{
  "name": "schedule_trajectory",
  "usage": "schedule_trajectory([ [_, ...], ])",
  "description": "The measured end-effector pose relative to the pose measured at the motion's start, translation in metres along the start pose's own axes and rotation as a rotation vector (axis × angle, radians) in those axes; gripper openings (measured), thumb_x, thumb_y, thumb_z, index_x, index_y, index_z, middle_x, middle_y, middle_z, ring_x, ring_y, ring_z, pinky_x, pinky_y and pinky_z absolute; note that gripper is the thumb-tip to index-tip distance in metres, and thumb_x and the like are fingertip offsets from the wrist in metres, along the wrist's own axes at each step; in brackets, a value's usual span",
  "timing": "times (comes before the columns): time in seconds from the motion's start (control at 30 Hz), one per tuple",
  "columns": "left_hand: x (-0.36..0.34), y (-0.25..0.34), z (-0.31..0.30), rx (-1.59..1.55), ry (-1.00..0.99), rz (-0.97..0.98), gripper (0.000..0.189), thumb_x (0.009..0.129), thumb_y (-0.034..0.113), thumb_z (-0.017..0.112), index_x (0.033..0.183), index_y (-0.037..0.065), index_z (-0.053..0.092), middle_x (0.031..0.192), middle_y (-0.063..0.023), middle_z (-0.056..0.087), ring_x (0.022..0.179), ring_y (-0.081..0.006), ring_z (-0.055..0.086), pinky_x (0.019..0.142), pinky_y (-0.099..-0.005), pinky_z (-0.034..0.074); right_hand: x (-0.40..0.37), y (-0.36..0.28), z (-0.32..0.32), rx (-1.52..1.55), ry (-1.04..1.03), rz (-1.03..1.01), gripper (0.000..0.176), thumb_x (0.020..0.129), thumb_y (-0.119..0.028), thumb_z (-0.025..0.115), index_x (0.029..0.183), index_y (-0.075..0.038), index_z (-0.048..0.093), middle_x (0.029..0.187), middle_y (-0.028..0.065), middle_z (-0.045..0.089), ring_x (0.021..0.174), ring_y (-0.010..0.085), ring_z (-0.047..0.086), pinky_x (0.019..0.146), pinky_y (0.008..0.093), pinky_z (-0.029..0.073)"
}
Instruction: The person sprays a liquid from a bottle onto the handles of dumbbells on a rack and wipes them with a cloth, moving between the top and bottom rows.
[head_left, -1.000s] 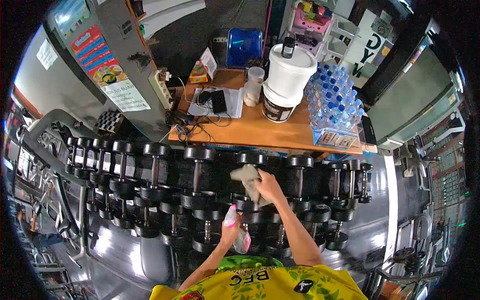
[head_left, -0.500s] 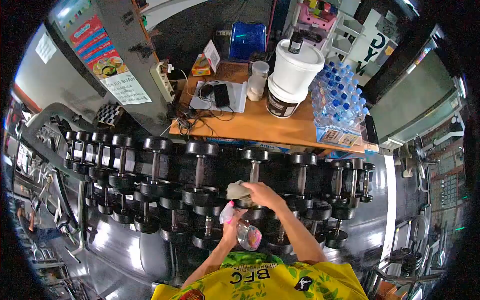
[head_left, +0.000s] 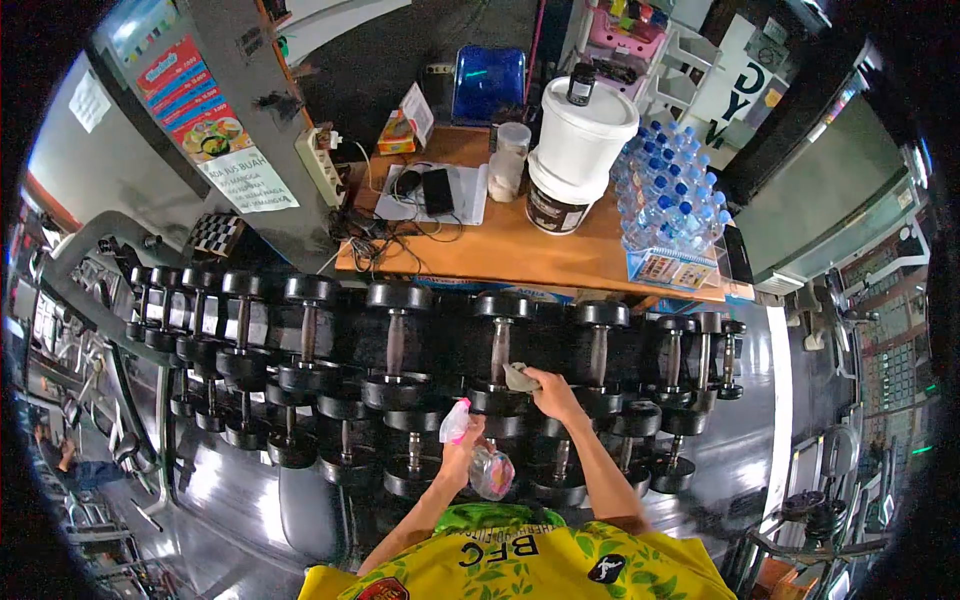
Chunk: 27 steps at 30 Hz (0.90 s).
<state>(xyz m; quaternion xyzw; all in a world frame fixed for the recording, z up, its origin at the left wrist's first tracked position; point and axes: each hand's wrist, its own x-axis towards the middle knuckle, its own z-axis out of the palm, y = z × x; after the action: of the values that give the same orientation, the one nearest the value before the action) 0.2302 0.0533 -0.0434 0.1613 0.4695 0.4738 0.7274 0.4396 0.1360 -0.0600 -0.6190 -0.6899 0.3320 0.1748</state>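
Note:
My left hand (head_left: pixel 463 446) is wrapped round a spray bottle (head_left: pixel 491 473) with a white and pink trigger head; its clear body shows below the fingers. A crumpled greyish cloth (head_left: pixel 519 378) is pinched in my right hand (head_left: pixel 553 392). That cloth lies by the near end of a black dumbbell (head_left: pixel 499 345) with a metal handle, on the upper row of the rack. Another dumbbell (head_left: pixel 598 345) stands just right of my right hand. My fingers partly hide the cloth and the bottle's neck.
Two rows of black dumbbells, one of them here (head_left: pixel 396 340), span the rack. Behind it, a wooden table (head_left: pixel 480 255) bears stacked white buckets (head_left: pixel 587 125), a pack of water bottles (head_left: pixel 668 195), a phone (head_left: pixel 437 191) and tangled cables. A blue chair (head_left: pixel 489 85) stands beyond.
My right hand has moved right and slightly down with the cloth, uncovering more of the dumbbell's handle. My left hand keeps the spray bottle in about the same place.

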Motion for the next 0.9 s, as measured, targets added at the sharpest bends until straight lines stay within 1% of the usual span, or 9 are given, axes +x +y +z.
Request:
schedule_trajectory([
  [0.13, -0.003, 0.0, 0.0, 0.011, -0.005, -0.014, 0.051, 0.083, 0.015, 0.061, 0.128, 0.006, 0.039, 0.096, -0.0037, 0.053, 0.07, -0.014, 0.054, 0.057, -0.0307, 0.049, 0.004, -0.047, -0.018, 0.275, 0.092, -0.067, 0.045, 0.069, 0.006, 0.051, 0.113, -0.001, 0.057, 0.104, 0.0199, 0.062, 0.093, 0.0347, 0.061, 0.082, 0.037, 0.048],
  [0.23, -0.003, -0.002, 0.004, 0.118, 0.069, 0.069, 0.049, 0.084, 0.014, 0.059, 0.127, 0.006, 0.04, 0.096, -0.0039, 0.053, 0.073, -0.0134, 0.054, 0.058, -0.0306, 0.05, 0.034, -0.082, 0.008, -0.002, 0.177, -0.224, 0.033, 0.074, -0.005, 0.057, 0.106, -0.003, 0.06, 0.094, 0.0167, 0.064, 0.086, 0.0324, 0.064, 0.073, 0.0394, 0.05],
  [0.33, -0.006, -0.003, 0.003, -0.054, 0.006, 0.064, 0.038, 0.085, 0.01, 0.055, 0.121, 0.004, 0.043, 0.096, -0.0053, 0.053, 0.071, -0.0161, 0.055, 0.062, -0.0347, 0.05, 0.062, -0.1, 0.043, -0.534, -0.316, -0.158, 0.028, 0.081, -0.016, 0.054, 0.107, -0.009, 0.061, 0.09, 0.0156, 0.066, 0.081, 0.0346, 0.064, 0.071, 0.045, 0.05],
  [0.47, -0.003, -0.009, 0.002, -0.144, 0.059, 0.158, 0.023, 0.086, 0.01, 0.053, 0.107, 0.006, 0.046, 0.097, -0.0071, 0.054, 0.069, -0.0175, 0.055, 0.061, -0.0359, 0.051, 0.069, -0.097, 0.06, -0.507, -0.374, -0.237, 0.028, 0.081, -0.015, 0.053, 0.107, -0.009, 0.061, 0.089, 0.0165, 0.066, 0.082, 0.0345, 0.064, 0.072, 0.046, 0.05],
  [0.53, -0.007, 0.003, 0.012, -0.196, 0.126, 0.068, 0.014, 0.086, 0.012, 0.053, 0.097, 0.008, 0.045, 0.1, -0.0095, 0.056, 0.067, -0.0184, 0.055, 0.061, -0.0353, 0.05, 0.055, -0.098, 0.037, -0.345, -0.307, -0.31, 0.029, 0.08, -0.012, 0.052, 0.107, -0.01, 0.062, 0.091, 0.0169, 0.066, 0.084, 0.0332, 0.063, 0.074, 0.0454, 0.05],
  [0.7, -0.008, 0.002, 0.011, -0.182, 0.053, 0.029, 0.017, 0.087, 0.017, 0.056, 0.097, 0.009, 0.046, 0.1, -0.0092, 0.057, 0.067, -0.0184, 0.056, 0.061, -0.034, 0.05, 0.017, -0.057, -0.012, -0.084, -0.314, -0.179, 0.04, 0.078, -0.005, 0.048, 0.117, -0.01, 0.057, 0.103, 0.0225, 0.061, 0.089, 0.0395, 0.059, 0.079, 0.0466, 0.047],
  [0.8, 0.003, -0.009, -0.004, -0.116, 0.022, 0.04, 0.021, 0.086, 0.018, 0.06, 0.101, 0.008, 0.049, 0.096, -0.0054, 0.056, 0.069, -0.0162, 0.055, 0.06, -0.0322, 0.049, -0.012, -0.028, -0.017, -0.082, -0.07, -0.203, 0.044, 0.076, -0.001, 0.046, 0.119, -0.008, 0.055, 0.103, 0.0243, 0.059, 0.09, 0.0408, 0.058, 0.079, 0.046, 0.047],
  [0.87, 0.006, -0.007, -0.007, 0.14, -0.013, 0.076, 0.016, 0.085, 0.012, 0.059, 0.095, 0.006, 0.049, 0.108, -0.0105, 0.057, 0.063, -0.0165, 0.057, 0.052, -0.0308, 0.049, -0.027, -0.025, -0.025, 0.072, 0.075, -0.004, 0.044, 0.074, 0.003, 0.046, 0.116, -0.004, 0.055, 0.103, 0.0254, 0.059, 0.094, 0.0407, 0.057, 0.079, 0.0453, 0.046],
  [0.9, 0.004, -0.005, -0.006, 0.26, -0.037, 0.129, 0.017, 0.085, 0.011, 0.06, 0.096, 0.003, 0.051, 0.101, -0.0103, 0.06, 0.058, -0.0149, 0.058, 0.049, -0.03, 0.049, -0.032, -0.018, -0.024, 0.095, 0.071, 0.052, 0.04, 0.077, 0.004, 0.045, 0.115, -0.001, 0.054, 0.104, 0.0245, 0.059, 0.098, 0.0399, 0.056, 0.082, 0.0414, 0.046],
])
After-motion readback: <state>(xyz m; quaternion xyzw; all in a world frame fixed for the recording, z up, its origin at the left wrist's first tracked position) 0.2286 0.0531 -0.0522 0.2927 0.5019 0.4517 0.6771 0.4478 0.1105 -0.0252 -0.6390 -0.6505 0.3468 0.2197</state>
